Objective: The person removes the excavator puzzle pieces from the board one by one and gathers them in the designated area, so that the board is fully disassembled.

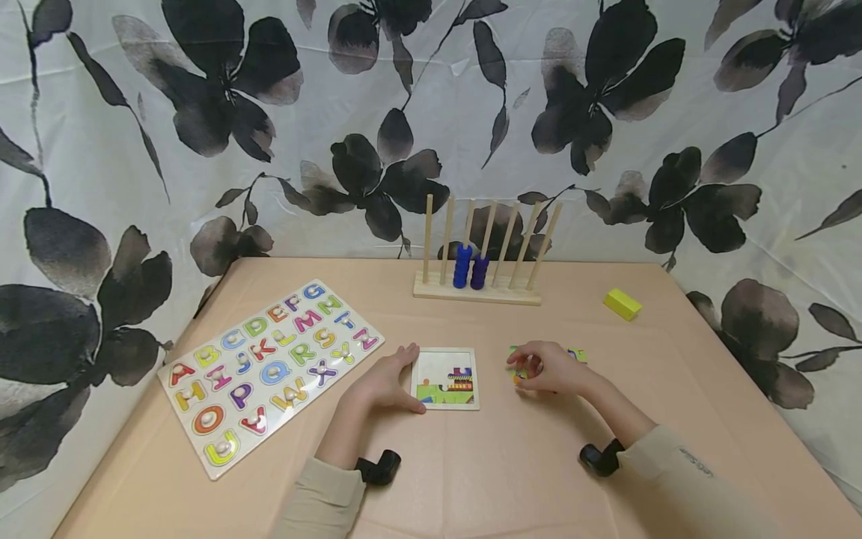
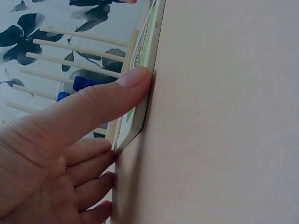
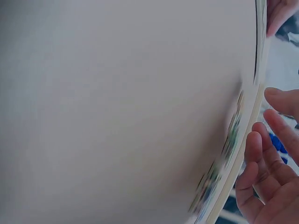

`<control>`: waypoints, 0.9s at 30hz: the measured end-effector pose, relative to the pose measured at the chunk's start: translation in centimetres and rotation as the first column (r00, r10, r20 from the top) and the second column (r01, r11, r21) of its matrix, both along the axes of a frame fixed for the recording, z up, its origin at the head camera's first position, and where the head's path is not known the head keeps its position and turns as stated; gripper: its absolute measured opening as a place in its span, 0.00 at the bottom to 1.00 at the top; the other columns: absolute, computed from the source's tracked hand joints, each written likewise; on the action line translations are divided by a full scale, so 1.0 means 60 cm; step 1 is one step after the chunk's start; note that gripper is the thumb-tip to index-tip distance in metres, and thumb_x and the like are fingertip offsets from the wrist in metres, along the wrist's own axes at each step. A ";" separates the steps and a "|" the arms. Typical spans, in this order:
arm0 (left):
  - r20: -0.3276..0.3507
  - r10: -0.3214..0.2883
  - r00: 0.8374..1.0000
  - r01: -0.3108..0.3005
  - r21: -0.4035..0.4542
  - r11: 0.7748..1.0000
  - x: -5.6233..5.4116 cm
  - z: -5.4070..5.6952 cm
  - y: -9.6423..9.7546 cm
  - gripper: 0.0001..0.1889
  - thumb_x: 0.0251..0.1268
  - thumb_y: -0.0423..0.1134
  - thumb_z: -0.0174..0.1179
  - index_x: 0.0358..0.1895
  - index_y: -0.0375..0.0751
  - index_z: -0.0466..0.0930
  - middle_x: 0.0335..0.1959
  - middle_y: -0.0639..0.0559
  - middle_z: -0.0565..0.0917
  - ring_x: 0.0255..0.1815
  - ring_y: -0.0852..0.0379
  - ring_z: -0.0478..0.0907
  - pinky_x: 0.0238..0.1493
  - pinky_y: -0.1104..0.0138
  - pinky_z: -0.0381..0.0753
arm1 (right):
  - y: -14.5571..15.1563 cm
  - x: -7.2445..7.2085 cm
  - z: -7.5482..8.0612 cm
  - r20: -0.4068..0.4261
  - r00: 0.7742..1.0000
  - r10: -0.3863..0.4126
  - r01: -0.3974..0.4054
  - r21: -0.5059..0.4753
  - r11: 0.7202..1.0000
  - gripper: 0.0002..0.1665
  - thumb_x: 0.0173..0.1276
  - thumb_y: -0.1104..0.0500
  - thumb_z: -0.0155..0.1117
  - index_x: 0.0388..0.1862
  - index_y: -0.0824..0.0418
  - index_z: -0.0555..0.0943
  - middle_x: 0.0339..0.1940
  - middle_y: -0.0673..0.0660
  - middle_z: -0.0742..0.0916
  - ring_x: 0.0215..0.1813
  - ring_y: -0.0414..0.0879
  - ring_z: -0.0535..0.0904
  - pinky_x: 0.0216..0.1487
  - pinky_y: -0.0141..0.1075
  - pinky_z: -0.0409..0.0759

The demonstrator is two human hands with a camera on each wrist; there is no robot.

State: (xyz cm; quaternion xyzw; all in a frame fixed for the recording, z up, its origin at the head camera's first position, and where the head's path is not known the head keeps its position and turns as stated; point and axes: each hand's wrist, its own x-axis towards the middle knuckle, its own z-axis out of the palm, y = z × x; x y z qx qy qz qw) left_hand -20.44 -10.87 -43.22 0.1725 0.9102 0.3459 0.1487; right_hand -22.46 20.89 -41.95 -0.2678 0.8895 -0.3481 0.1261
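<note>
A small square picture puzzle (image 1: 443,368) with a white frame shows green ground and a red, purple and yellow figure. My left hand (image 1: 389,380) spans its left side, the thumb (image 2: 135,79) resting on the near edge and the fingers stretched along the side. To the right, my right hand (image 1: 548,367) hovers over several colourful puzzle pieces (image 1: 577,355), which it partly hides. In the right wrist view the thumb and loosely bent fingers (image 3: 254,144) stand apart with nothing between them, while the pieces (image 3: 212,177) look blurred below.
A white alphabet board (image 1: 269,374) with coloured letters lies at the left. At the back stands a wooden peg rack (image 1: 477,293) with blue beads (image 1: 462,266) and dark purple beads (image 1: 480,272). A yellow block (image 1: 622,304) sits at the back right. A floral cloth (image 1: 485,97) hangs behind the table.
</note>
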 end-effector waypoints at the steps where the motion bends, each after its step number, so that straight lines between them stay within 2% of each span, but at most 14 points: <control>1: 0.000 0.000 1.000 0.000 0.000 1.000 0.000 0.000 0.000 0.54 0.34 0.43 0.76 0.69 0.34 0.54 0.71 0.46 0.55 0.71 0.46 0.46 0.69 0.56 0.50 | -0.007 -0.001 0.000 0.002 1.000 0.004 -0.004 0.000 1.000 0.18 0.50 0.65 0.71 0.42 0.67 0.79 0.32 0.57 0.80 0.28 0.45 0.72 0.23 0.28 0.72; 7: -0.002 -0.003 1.000 0.003 -0.001 1.000 0.000 0.002 0.001 0.54 0.34 0.42 0.76 0.69 0.34 0.54 0.71 0.47 0.55 0.71 0.47 0.46 0.69 0.57 0.50 | -0.046 -0.005 -0.003 0.014 0.999 0.045 -0.045 -0.008 0.999 0.19 0.51 0.65 0.70 0.43 0.66 0.80 0.33 0.56 0.81 0.26 0.42 0.72 0.25 0.29 0.73; 16: 0.003 0.004 1.000 -0.004 -0.003 1.000 0.003 0.004 0.001 0.54 0.34 0.42 0.76 0.69 0.33 0.54 0.71 0.46 0.55 0.71 0.47 0.46 0.69 0.56 0.50 | -0.099 -0.010 0.000 0.039 0.997 0.059 -0.059 -0.003 0.998 0.20 0.50 0.66 0.70 0.44 0.65 0.80 0.36 0.56 0.81 0.27 0.42 0.72 0.25 0.29 0.73; 22: 0.000 0.007 1.000 -0.007 -0.008 1.000 0.003 0.003 -0.001 0.54 0.35 0.43 0.76 0.69 0.34 0.54 0.71 0.46 0.55 0.71 0.46 0.47 0.69 0.56 0.51 | -0.122 -0.019 0.003 0.079 0.994 0.081 -0.085 0.057 0.995 0.22 0.50 0.65 0.71 0.47 0.65 0.80 0.35 0.56 0.79 0.26 0.42 0.71 0.24 0.28 0.70; 27: 0.000 0.004 1.000 -0.004 -0.009 1.000 0.001 0.003 0.002 0.54 0.35 0.44 0.76 0.69 0.34 0.55 0.71 0.46 0.55 0.71 0.46 0.46 0.69 0.56 0.50 | -0.133 -0.023 0.004 0.072 0.993 0.094 -0.102 0.115 0.988 0.22 0.50 0.62 0.73 0.47 0.64 0.80 0.32 0.55 0.77 0.26 0.42 0.70 0.24 0.28 0.68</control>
